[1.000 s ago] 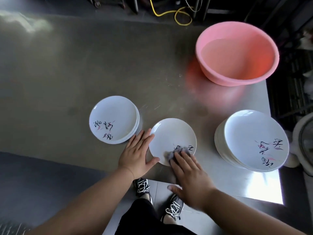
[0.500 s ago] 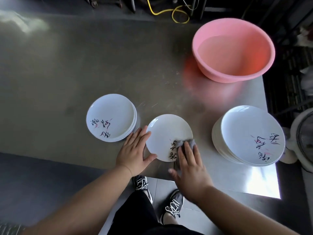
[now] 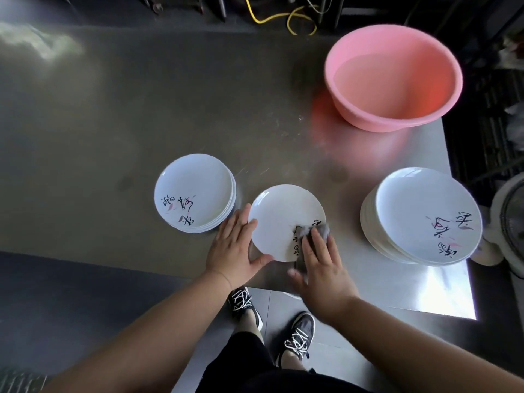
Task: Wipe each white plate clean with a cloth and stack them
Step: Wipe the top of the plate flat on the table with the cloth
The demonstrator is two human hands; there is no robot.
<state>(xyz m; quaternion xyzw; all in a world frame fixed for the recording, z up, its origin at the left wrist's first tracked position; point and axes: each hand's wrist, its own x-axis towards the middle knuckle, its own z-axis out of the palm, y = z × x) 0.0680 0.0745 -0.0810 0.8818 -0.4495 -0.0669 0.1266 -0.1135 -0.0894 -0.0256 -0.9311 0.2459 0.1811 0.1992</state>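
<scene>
A single white plate with black lettering lies on the steel table near its front edge. My left hand rests flat against the plate's left rim, fingers straight and thumb along the near rim. My right hand presses a grey cloth onto the plate's near right part with straight fingers. To the left sits a small stack of white plates. A taller stack of larger white plates stands to the right.
A pink basin holding water stands at the back right of the steel table. A white fan is just past the table's right edge. A yellow cable lies beyond the far edge. My shoes show below.
My right hand has slid the cloth from the plate's near middle toward its near right rim. My left hand has stayed at the left rim.
</scene>
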